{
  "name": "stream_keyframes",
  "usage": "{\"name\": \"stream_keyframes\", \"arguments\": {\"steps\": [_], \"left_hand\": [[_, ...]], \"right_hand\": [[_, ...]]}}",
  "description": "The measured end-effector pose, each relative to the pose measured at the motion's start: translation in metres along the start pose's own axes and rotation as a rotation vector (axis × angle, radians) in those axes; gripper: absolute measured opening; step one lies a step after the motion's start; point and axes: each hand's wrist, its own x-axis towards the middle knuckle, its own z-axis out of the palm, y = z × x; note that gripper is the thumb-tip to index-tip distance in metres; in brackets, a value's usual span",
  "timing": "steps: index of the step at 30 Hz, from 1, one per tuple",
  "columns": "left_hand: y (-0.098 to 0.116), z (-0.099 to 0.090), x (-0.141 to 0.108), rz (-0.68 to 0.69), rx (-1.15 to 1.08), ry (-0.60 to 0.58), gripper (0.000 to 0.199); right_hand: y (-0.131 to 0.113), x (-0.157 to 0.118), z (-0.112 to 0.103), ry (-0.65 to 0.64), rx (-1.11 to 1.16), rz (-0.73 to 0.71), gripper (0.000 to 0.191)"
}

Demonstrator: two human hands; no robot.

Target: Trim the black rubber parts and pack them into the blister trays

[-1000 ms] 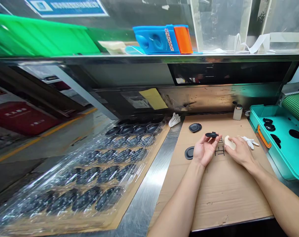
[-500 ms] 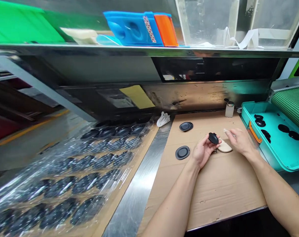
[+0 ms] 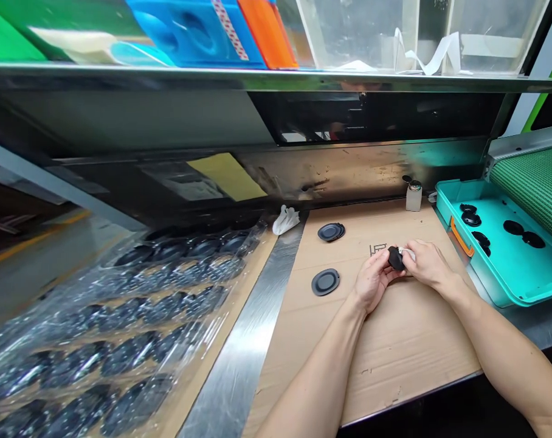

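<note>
My left hand is closed on a small round black plastic part and holds it tilted above the cardboard. Pinched in the fingers of my right hand is a small white wipe, which meets the upper right edge of the black part. Both hands are close together. To their left on the cardboard sheet lie a flat black oval part and, farther back, a small stack of black parts.
A turquoise bin with several black parts stands on the right, beside a green conveyor belt. A small bottle stands at the back. Clear plastic trays of black parts fill the left. A metal shelf crosses above.
My right hand has moved left, bringing the white wipe against the black part. A beige pad seen on the cardboard is now out of sight behind the hands. The view has shifted slightly.
</note>
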Motion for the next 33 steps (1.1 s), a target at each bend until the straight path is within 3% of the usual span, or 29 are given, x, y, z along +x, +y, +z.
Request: {"name": "stream_keyframes", "arguments": {"steps": [5, 9, 12, 15, 18, 22, 25, 28, 33], "left_hand": [[-0.001, -0.001, -0.001, -0.016, 0.047, -0.011, 0.043], [0.000, -0.001, -0.001, -0.023, 0.039, 0.002, 0.038], [0.006, -0.001, 0.000, -0.046, -0.086, 0.032, 0.031], [0.014, -0.005, 0.003, -0.099, -0.273, 0.073, 0.033], [0.020, -0.011, 0.008, -0.132, -0.411, 0.126, 0.040], [0.019, -0.016, 0.014, -0.147, -0.441, 0.159, 0.035], [0.012, -0.014, 0.015, -0.187, -0.361, 0.192, 0.030], [0.005, -0.009, 0.013, -0.237, -0.334, 0.157, 0.030], [0.007, -0.003, 0.010, -0.287, -0.390, 0.082, 0.030]], "right_hand": [[0.003, 0.000, -0.002, 0.061, 0.094, -0.033, 0.021], [0.002, -0.003, -0.005, 0.027, 0.144, -0.016, 0.021], [0.003, 0.004, -0.009, 0.132, 0.190, -0.005, 0.024], [0.011, 0.035, -0.020, 0.299, 0.171, 0.063, 0.026], [0.028, 0.089, -0.039, 0.334, 0.057, 0.184, 0.027], [0.047, 0.165, -0.070, 0.149, -0.212, 0.228, 0.033], [0.052, 0.199, -0.084, -0.056, -0.373, 0.196, 0.030], [0.051, 0.214, -0.089, -0.159, -0.428, 0.151, 0.022], [0.055, 0.221, -0.091, -0.198, -0.470, 0.102, 0.022]]}}
